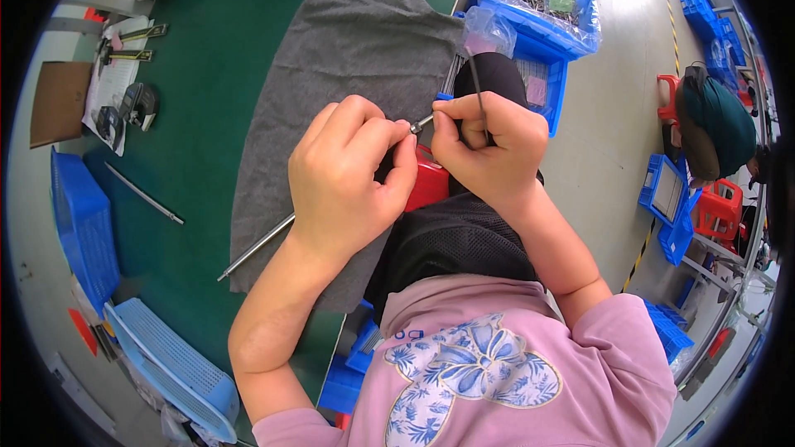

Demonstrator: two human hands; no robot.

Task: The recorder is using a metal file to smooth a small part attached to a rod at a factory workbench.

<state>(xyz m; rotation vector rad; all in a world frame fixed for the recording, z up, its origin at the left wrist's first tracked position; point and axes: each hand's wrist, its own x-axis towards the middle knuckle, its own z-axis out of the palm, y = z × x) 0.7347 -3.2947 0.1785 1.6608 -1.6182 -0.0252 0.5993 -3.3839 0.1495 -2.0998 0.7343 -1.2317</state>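
Observation:
My left hand (348, 170) is closed in a pinch near a small metal end piece (421, 124) between my two hands. From under its wrist runs a slim silver metal rod (258, 247), lying over the grey cloth (348, 41). The rod lines up with the end piece, but the hand hides the stretch between. Facing it, my right hand (493, 145) grips the other side of the end piece with thumb and forefinger. A thin dark rod or cable (476, 79) sticks up from the right hand's curled fingers; its lower end is hidden.
Another thin metal rod (145, 192) lies on the green table (195, 132). Blue baskets (83, 223) line the left side. A blue bin (588, 29) of small metal parts stands beyond my right hand. Farther right are a red stool (719, 209) and a person (719, 120).

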